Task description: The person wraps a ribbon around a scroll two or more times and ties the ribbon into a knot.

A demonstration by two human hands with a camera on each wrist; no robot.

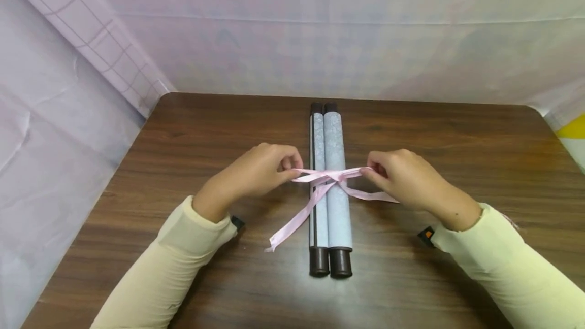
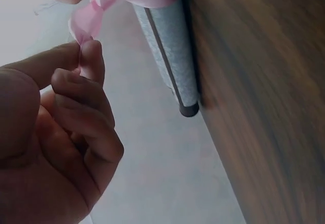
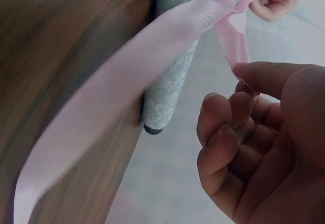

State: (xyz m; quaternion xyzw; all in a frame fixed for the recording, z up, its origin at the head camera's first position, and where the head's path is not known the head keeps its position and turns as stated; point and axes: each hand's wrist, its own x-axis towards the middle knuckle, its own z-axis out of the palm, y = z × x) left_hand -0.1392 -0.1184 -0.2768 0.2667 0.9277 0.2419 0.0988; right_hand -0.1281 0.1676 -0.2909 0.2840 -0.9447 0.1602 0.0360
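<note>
A scroll (image 1: 337, 207) rolled from both ends lies lengthwise on the table, its two pale blue patterned rolls side by side with dark end knobs. Around its middle runs a pink ribbon (image 1: 299, 217), crossed in a bow-like knot on top. My left hand (image 1: 260, 169) pinches one loop between thumb and forefinger, left of the scroll. On the other side my right hand (image 1: 402, 174) pinches the opposite loop. Both loops stretch sideways above the rolls. One loose tail slants toward the front left; the other, in the right wrist view, hangs past the right hand.
The brown wood-grain table (image 1: 183, 131) has rounded far corners. Behind it hangs a pale curtain-like backdrop (image 1: 320, 55), with white sheeting (image 1: 55, 126) along the left. Something yellow (image 1: 573, 128) shows past the right edge.
</note>
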